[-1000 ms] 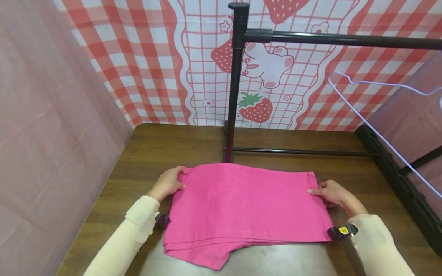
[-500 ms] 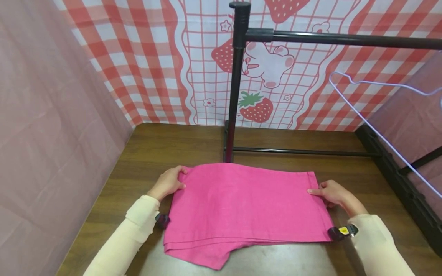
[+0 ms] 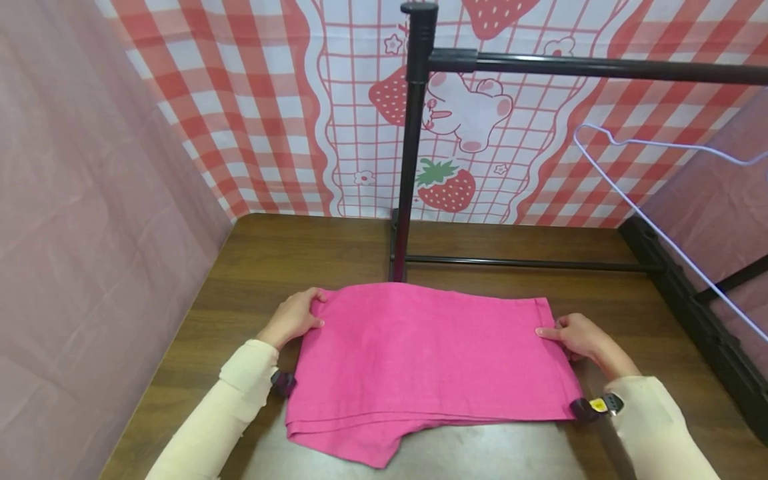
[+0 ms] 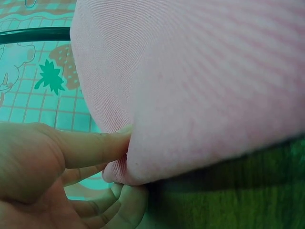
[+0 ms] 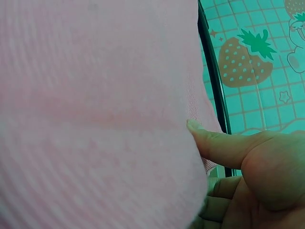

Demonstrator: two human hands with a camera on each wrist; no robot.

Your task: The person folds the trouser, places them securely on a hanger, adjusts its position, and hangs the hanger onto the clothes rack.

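A pair of bright pink shorts (image 3: 432,360), folded in half lengthwise, is spread between my two hands over the wooden table. The crotch corner sticks out at the lower left. My left hand (image 3: 292,319) pinches the left end near its upper corner; in the left wrist view the thumb (image 4: 95,149) lies on top of the cloth with fingers under it. On the opposite end, my right hand (image 3: 579,335) grips the hem, thumb (image 5: 224,148) on top in the right wrist view. The right fingers beneath are partly hidden by the cloth.
A black clothes rack (image 3: 410,167) stands behind the shorts, its post close to their far edge. A lilac hanger (image 3: 654,227) hangs at the right. Brown tabletop (image 3: 300,253) shows around the cloth, and a strawberry-print curtain (image 3: 360,133) closes the back.
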